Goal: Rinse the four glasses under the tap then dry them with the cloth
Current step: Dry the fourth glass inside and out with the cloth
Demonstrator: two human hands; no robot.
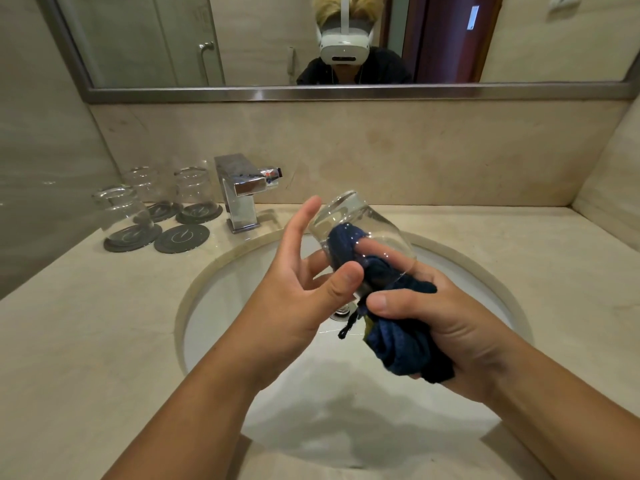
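Three glasses [195, 190] are noted at the far left of the counter [86, 323], each set mouth down on a dark round coaster. One more coaster [181, 238] lies just near of them, beside the base of the tap [242, 192]. The chrome tap stands at the far rim of the sink [207, 271], spout pointed right.

Right of the tap, above the basin, the fourth glass [356, 220] is held tilted: base up and toward the far left, mouth down toward the near right.

It is gripped by the left hand [304, 282] from its left side. The thumb is pressed on the wall close to the mouth, other fingers are curled behind, and the forefinger is stretched straight up alongside the base.

The dark blue cloth [398, 334] is partly stuffed into the glass mouth. A fingertip can be seen through the wall, pushed in with the cloth.

The rest of the cloth is bunched in the right hand [450, 327], just near-right of the mouth, clamped between thumb and curled fingers. A loose thread hangs below.
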